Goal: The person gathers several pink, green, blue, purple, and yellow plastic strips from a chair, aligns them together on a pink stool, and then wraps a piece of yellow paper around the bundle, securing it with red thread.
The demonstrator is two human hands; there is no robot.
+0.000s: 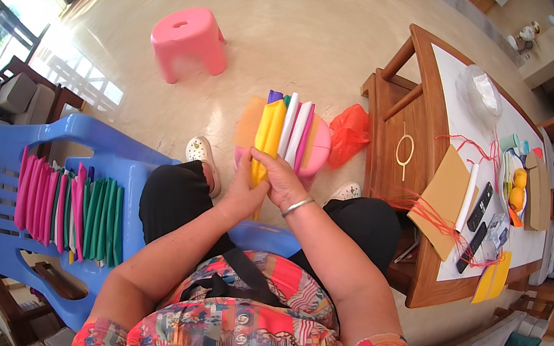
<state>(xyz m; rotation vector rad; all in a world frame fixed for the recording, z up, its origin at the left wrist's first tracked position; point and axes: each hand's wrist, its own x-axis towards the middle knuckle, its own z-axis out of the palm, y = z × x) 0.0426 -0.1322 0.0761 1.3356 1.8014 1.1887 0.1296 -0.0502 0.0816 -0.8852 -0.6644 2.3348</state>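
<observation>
Between my knees, my left hand (243,192) and my right hand (282,176) both grip the lower end of a folded yellow sheet bundle (268,131), whose material I cannot tell. Just beyond my hands, folded white bundles (296,133), a magenta one (305,139) and parts of purple and green ones stand out over a pink plastic stool (319,147). A flat tan piece (248,120) lies at the stool's left side. On a blue plastic chair (99,138) at my left, several folded magenta bundles (39,196) and green bundles (104,217) are lined up in a row.
A second pink stool (189,42) stands ahead on the floor. A red plastic bag (350,133) lies by the wooden table (417,280), which holds cardboard (444,203), red strings (453,237), remote controls (480,206), a white roll (467,196) and a clear plastic container (479,96).
</observation>
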